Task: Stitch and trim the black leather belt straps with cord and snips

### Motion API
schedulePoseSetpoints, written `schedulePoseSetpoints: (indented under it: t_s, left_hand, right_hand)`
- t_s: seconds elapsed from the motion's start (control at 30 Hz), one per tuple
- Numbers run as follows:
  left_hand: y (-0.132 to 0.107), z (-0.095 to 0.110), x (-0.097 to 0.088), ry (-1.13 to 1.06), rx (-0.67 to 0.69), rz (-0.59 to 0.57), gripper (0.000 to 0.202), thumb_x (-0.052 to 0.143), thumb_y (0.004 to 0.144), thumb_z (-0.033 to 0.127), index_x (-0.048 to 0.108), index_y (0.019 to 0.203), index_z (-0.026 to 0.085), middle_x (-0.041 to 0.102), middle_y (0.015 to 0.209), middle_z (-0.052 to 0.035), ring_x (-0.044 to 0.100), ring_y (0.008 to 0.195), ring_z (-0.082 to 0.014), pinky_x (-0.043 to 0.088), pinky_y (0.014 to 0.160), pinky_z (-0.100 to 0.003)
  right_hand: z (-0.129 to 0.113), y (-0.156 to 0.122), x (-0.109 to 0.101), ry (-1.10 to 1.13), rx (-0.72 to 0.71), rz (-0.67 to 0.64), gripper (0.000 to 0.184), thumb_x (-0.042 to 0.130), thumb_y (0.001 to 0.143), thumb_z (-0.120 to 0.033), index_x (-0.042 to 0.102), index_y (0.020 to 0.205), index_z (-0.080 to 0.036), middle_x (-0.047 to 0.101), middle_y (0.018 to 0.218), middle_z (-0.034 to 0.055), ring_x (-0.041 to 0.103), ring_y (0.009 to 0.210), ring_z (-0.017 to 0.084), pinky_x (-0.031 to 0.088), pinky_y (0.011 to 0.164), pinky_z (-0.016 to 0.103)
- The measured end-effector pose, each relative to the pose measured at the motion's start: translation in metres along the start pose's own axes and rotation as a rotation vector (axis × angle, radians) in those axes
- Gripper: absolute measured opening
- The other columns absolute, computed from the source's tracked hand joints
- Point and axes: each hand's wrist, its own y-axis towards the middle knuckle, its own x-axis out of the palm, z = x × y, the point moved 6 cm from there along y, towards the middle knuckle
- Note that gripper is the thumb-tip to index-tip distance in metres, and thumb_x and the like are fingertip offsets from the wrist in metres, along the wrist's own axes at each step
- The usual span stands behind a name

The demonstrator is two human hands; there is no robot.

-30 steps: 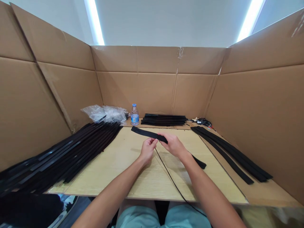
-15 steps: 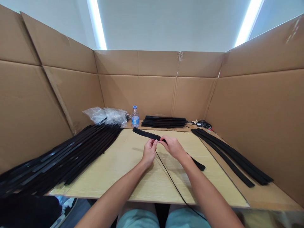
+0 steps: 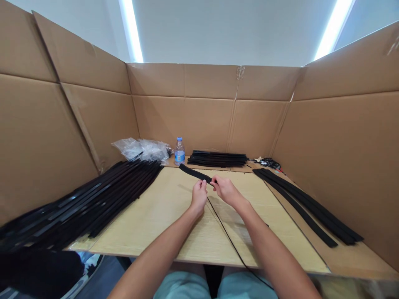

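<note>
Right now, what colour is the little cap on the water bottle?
Blue. The cap on the plastic water bottle shows best in the head view, behind the table.

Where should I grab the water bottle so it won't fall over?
Probably around the middle of the plastic water bottle, over its blue label, from the near side. It stands upright and narrows at the top, with the crumpled plastic bag on its left and stacked black strips on its right.
</note>
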Motion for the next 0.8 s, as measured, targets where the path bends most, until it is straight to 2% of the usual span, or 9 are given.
schedulePoseSetpoints:
  t_s: [0.27,0.37,0.47,0.5,0.63,0.8]
  left_hand:
    - [0.002,-0.001,-0.002,-0.010,-0.008,-0.029,0.025,0.055,0.089,0.030,0.052,0.070,0.014,0.040,0.056,0.0077,0.036,0.044,-0.0054,0.032,0.043,-0.019]
    - [0.002,0.002,0.000,-0.025,0.005,-0.055,0.026,0.056,0.088,0.031,0.051,0.069,0.014,0.039,0.056,0.0078,0.035,0.044,-0.0058,0.031,0.043,-0.019]
    - [0.000,0.004,0.003,-0.045,0.015,-0.090,0.027,0.060,0.085,0.035,0.052,0.070,0.014,0.040,0.056,0.0076,0.034,0.045,-0.0061,0.029,0.045,-0.020]
    - [-0.001,0.005,0.004,-0.053,0.018,-0.100,0.028,0.062,0.082,0.038,0.053,0.070,0.014,0.041,0.057,0.0072,0.033,0.046,-0.0061,0.028,0.045,-0.021]
    - [-0.003,0.006,0.006,-0.076,0.020,-0.126,0.040,0.069,0.069,0.053,0.057,0.073,0.014,0.046,0.060,0.0056,0.032,0.047,-0.0062,0.027,0.046,-0.022]
    - [-0.005,0.007,0.006,-0.069,0.009,-0.133,0.045,0.072,0.061,0.057,0.056,0.069,0.015,0.045,0.057,0.0058,0.032,0.048,-0.0069,0.026,0.047,-0.022]
  right_hand:
    - [-0.002,-0.001,-0.002,0.019,-0.011,-0.013,0.013,0.046,0.089,-0.013,0.055,0.080,-0.017,0.060,0.060,-0.0005,0.054,0.052,0.013,0.039,0.052,0.021]
    - [-0.002,-0.002,-0.003,0.024,-0.005,0.011,0.008,0.053,0.088,-0.017,0.056,0.095,-0.016,0.067,0.073,0.0028,0.062,0.062,0.015,0.045,0.058,0.023]
    - [0.000,-0.004,-0.005,0.018,-0.006,0.036,0.043,0.063,0.080,-0.013,0.048,0.120,-0.016,0.069,0.090,0.0066,0.066,0.077,0.019,0.050,0.067,0.027]
    - [0.000,-0.005,-0.005,0.013,-0.013,0.041,0.047,0.063,0.078,-0.010,0.047,0.122,-0.017,0.069,0.095,0.0077,0.067,0.083,0.020,0.051,0.071,0.029]
    - [0.000,-0.008,-0.006,-0.013,-0.053,0.044,0.038,0.058,0.080,-0.006,0.056,0.116,-0.017,0.066,0.111,0.0102,0.063,0.101,0.022,0.049,0.089,0.034]
    - [-0.001,-0.012,-0.008,-0.052,-0.055,0.038,0.037,0.054,0.083,-0.008,0.057,0.119,-0.015,0.065,0.115,0.0123,0.061,0.106,0.024,0.048,0.092,0.037]
